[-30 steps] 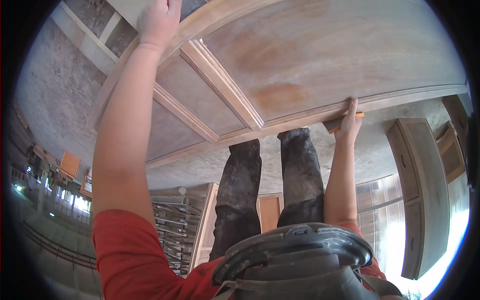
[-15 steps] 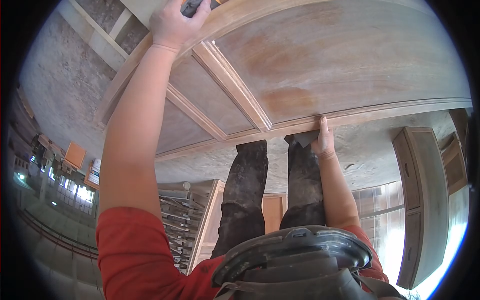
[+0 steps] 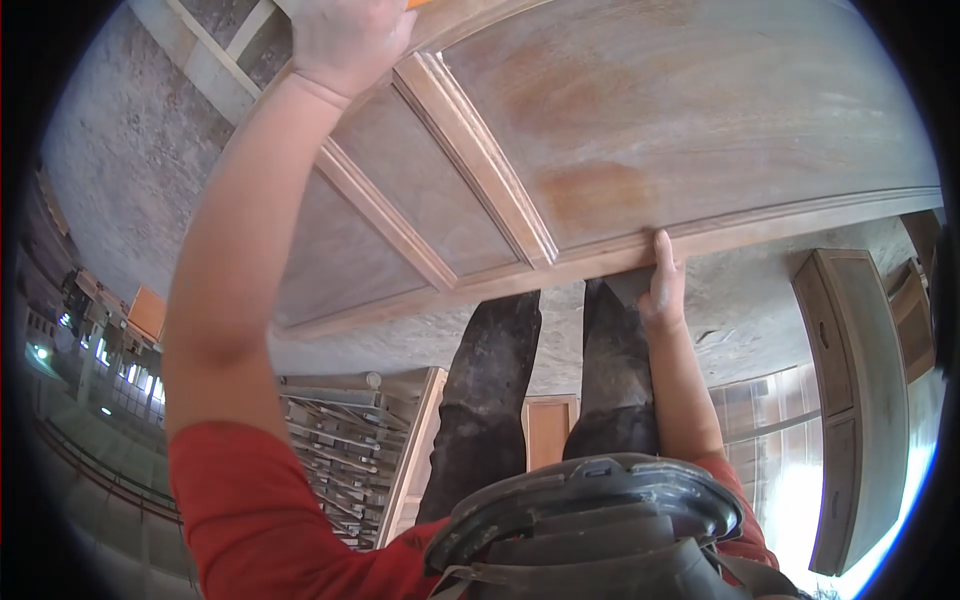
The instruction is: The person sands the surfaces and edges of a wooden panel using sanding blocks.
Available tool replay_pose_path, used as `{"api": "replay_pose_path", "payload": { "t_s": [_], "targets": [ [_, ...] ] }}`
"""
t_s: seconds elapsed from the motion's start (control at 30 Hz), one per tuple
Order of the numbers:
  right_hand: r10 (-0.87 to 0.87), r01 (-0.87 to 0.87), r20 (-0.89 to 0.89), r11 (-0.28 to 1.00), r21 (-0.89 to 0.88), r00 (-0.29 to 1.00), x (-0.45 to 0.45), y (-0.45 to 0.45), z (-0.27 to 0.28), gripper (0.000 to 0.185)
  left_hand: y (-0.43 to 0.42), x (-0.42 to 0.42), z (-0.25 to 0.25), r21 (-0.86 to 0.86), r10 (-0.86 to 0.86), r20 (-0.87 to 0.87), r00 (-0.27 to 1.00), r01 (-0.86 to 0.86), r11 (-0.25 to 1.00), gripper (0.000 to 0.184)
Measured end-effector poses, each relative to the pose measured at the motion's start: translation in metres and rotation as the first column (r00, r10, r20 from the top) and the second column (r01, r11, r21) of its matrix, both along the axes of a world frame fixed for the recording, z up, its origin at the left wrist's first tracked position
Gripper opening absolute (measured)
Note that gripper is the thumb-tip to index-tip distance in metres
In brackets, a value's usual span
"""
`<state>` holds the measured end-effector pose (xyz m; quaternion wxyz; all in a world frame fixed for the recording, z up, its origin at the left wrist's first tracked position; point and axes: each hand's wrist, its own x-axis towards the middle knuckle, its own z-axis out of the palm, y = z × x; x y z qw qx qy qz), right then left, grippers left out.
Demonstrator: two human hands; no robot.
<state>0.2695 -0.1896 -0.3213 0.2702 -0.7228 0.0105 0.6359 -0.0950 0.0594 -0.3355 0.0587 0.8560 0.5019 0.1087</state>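
A large wooden panel (image 3: pixel 590 120) with a curved frame and raised moulding strips spans the upper view. At its far edge is my left hand (image 3: pixel 352 42), closed round an object that is mostly cut off by the frame; only a bit of orange shows beside the fingers. My right hand (image 3: pixel 665 283) is at the near edge, thumb on the frame and fingers below it. It grips a dark grey sheet (image 3: pixel 628 286), which lies partly under the panel edge. Reddish-brown patches mark the panel's surface.
My dark-trousered legs (image 3: pixel 487 375) stand just below the panel's near edge. A long drawer unit (image 3: pixel 868 400) is at the right. A rack (image 3: pixel 340 445) stands at the lower left, near a wooden door (image 3: pixel 548 432). My black mask (image 3: pixel 600 500) fills the bottom centre.
My left hand has moved right along the far edge, its dark orange-edged pad now mostly out of frame. My right hand has moved left along the near edge with the grey sheet.
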Motion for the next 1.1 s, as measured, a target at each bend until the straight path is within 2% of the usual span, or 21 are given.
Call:
{"api": "replay_pose_path", "payload": {
  "t_s": [0.03,0.1,0.17,0.2,0.27,0.33,0.43,0.5,0.53,0.57,0.63,0.7,0.73,0.8,0.83,0.9,0.93,1.0,1.03,1.07,1.1],
  "targets": [
    [0.042,-0.044,0.064,0.999,0.032,0.997,-0.003,-0.001,0.006,0.051,0.005,-0.002,0.0,-0.061,0.02,-0.041,0.999,-0.022,0.998,0.012],
    [0.02,-0.022,0.056,1.0,0.022,0.998,0.007,-0.014,0.005,0.051,0.009,-0.003,0.001,-0.164,0.045,-0.082,0.996,-0.058,0.985,0.015],
    [-0.011,0.011,0.054,1.0,-0.003,0.998,0.008,-0.017,0.014,0.05,0.021,-0.001,-0.002,-0.335,0.223,-0.195,0.955,-0.278,0.9,0.025],
    [-0.013,0.013,0.053,1.0,-0.003,0.998,0.004,-0.014,0.019,0.05,0.021,-0.004,-0.005,-0.335,0.221,-0.195,0.956,-0.276,0.901,0.025],
    [-0.044,0.043,0.058,0.999,0.014,0.997,-0.004,-0.003,0.023,0.048,0.027,-0.009,-0.011,-0.41,0.209,-0.021,0.978,-0.199,0.89,0.03],
    [-0.072,0.07,0.052,0.997,0.027,0.996,-0.001,-0.006,0.014,0.046,0.031,-0.016,-0.011,-0.472,0.276,-0.046,0.96,-0.264,0.841,0.032],
    [-0.084,0.085,-0.067,0.996,0.012,0.994,0.002,-0.008,0.005,0.056,0.026,-0.03,-0.002,-0.717,0.29,0.007,0.957,-0.198,0.669,0.041],
    [-0.365,0.36,-0.008,0.921,-0.149,0.931,-0.011,0.001,-0.006,0.072,0.019,-0.036,-0.001,-0.741,0.305,0.005,0.952,-0.202,0.641,0.041],
    [-0.368,0.362,-0.016,0.921,-0.142,0.93,-0.019,0.009,-0.008,0.072,0.017,-0.04,-0.001,-0.766,0.321,-0.002,0.947,-0.207,0.608,0.04],
    [-0.421,0.421,0.02,0.901,-0.1,0.907,-0.027,0.019,-0.009,0.079,0.017,-0.044,-0.002,-0.735,0.306,0.071,0.949,-0.158,0.659,0.037],
    [-0.463,0.467,0.063,0.881,-0.077,0.884,-0.046,0.032,-0.005,0.086,0.015,-0.042,-0.004,-0.72,0.308,0.04,0.95,-0.186,0.668,0.035],
    [-0.425,0.478,0.307,0.87,-0.123,0.852,-0.065,0.047,-0.006,0.089,0.01,-0.037,-0.004,-0.7,0.316,0.053,0.947,-0.19,0.688,0.032],
    [-0.423,0.474,0.307,0.873,-0.114,0.853,-0.071,0.052,-0.011,0.089,0.008,-0.039,-0.006,-0.696,0.321,0.06,0.945,-0.191,0.693,0.032],
    [-0.457,0.553,0.465,0.828,-0.087,0.758,-0.079,0.057,-0.022,0.093,0.004,-0.038,-0.009,-0.578,0.257,-0.031,0.966,-0.227,0.784,0.032],
    [-0.462,0.592,0.545,0.802,-0.078,0.699,-0.079,0.056,-0.025,0.096,0.001,-0.035,-0.011,-0.584,0.26,-0.029,0.965,-0.228,0.779,0.032],
    [-0.436,0.608,0.579,0.783,-0.135,0.689,-0.076,0.055,-0.026,0.097,-0.008,-0.027,-0.01,-0.462,0.33,-0.014,0.944,-0.299,0.835,0.031],
    [-0.421,0.625,0.6,0.761,-0.174,0.68,-0.076,0.057,-0.027,0.098,-0.014,-0.023,-0.007,-0.467,0.33,-0.016,0.944,-0.299,0.832,0.031],
    [-0.432,0.622,0.608,0.772,-0.134,0.666,-0.074,0.051,-0.034,0.098,-0.022,-0.015,0.002,-0.429,0.378,-0.142,0.915,-0.401,0.81,0.026],
    [-0.437,0.59,0.596,0.804,-0.077,0.674,-0.073,0.047,-0.039,0.099,-0.017,-0.015,0.006,-0.419,0.381,-0.137,0.914,-0.402,0.814,0.026],
    [-0.439,0.556,0.589,0.831,-0.023,0.679,-0.069,0.043,-0.044,0.101,-0.012,-0.016,0.01,-0.184,0.465,-0.064,0.883,-0.468,0.864,0.024],
    [-0.437,0.555,0.59,0.831,-0.023,0.679,-0.068,0.046,-0.043,0.101,-0.009,-0.017,0.017,0.052,0.527,0.024,0.85,-0.527,0.848,0.022]
  ]
}}
